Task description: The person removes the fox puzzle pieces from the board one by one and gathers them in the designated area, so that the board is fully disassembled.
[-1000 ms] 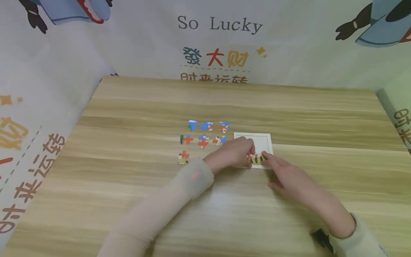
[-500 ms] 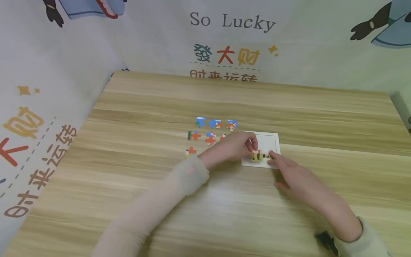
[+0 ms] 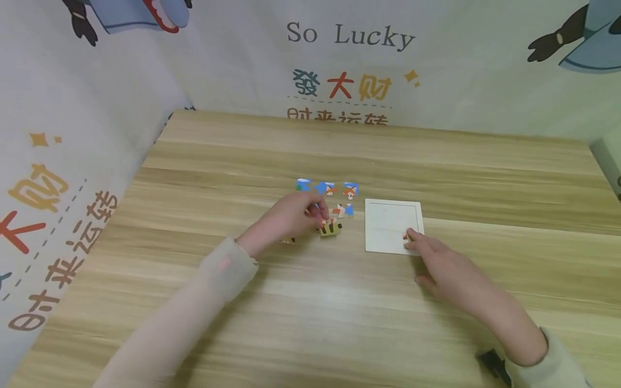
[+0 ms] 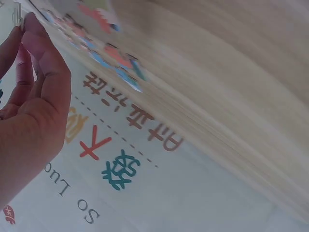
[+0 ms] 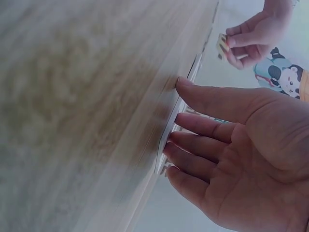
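In the head view my left hand (image 3: 291,215) pinches a yellow-green jigsaw piece (image 3: 329,228) with dark stripes, held over the table left of a white square puzzle tray (image 3: 385,221). The right wrist view also shows this striped piece (image 5: 222,47) between thumb and fingers, raised off the tabletop. My right hand (image 3: 448,267) lies at the tray's lower right corner, fingertips on another jigsaw piece (image 3: 406,237) there, mostly covered. Its fingers are extended in the right wrist view, with the thumb at the tray's near edge.
Several loose pieces lie left of the tray, including a fox-face piece (image 3: 350,190), a blue-and-white piece (image 3: 343,210) and one by the left wrist (image 3: 288,240). The left hand hides others. A black object (image 3: 494,366) sits beside the right sleeve. A printed curtain (image 3: 233,64) stands behind the table.
My left hand has lifted the striped piece from the tray and carried it left over the loose pieces. The right hand stays at the tray's corner. The head view shifted slightly.
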A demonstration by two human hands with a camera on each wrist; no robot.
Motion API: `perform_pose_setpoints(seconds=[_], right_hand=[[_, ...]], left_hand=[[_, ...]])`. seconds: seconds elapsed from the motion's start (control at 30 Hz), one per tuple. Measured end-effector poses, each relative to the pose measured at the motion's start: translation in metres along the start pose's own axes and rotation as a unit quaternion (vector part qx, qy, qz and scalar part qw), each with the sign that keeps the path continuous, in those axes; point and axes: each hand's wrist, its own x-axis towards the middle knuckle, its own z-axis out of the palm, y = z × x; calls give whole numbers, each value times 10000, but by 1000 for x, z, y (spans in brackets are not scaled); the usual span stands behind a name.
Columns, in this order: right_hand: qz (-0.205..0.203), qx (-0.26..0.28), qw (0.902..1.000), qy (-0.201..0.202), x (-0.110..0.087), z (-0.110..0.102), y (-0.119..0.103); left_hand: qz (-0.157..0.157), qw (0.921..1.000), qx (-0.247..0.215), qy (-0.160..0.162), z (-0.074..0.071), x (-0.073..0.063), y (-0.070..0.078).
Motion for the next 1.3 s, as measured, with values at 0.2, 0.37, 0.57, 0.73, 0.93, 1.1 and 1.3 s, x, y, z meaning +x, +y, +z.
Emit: perform_pose_setpoints(seconds=[0.2, 0.37, 0.57, 0.73, 0.93, 1.1, 1.3], right_hand=[[-41, -84, 9999, 91, -1, 1, -1], [-31, -90, 9999, 94, -1, 1, -1], [15, -85, 9999, 100, -1, 2, 0], [26, -67, 9999, 94, -1, 2, 0], [106, -52, 9999, 13, 2, -2, 1], [100, -106, 9998, 166, 2, -4, 3], [58, -137, 9994, 321, 0, 2, 4]], left_hand=[[-101, 9997, 224, -33, -3, -5, -10], [-212, 9986, 465, -145, -2, -7, -12], [-256, 9949, 959, -149, 0, -6, -10], [-189, 9930, 1168, -40, 3, -7, -10], [-39, 9957, 915, 166, 0, -6, -6], [377, 9963, 692, 342, 5, 0, 10], [805, 9965, 207, -83, 31, 14, 39]])
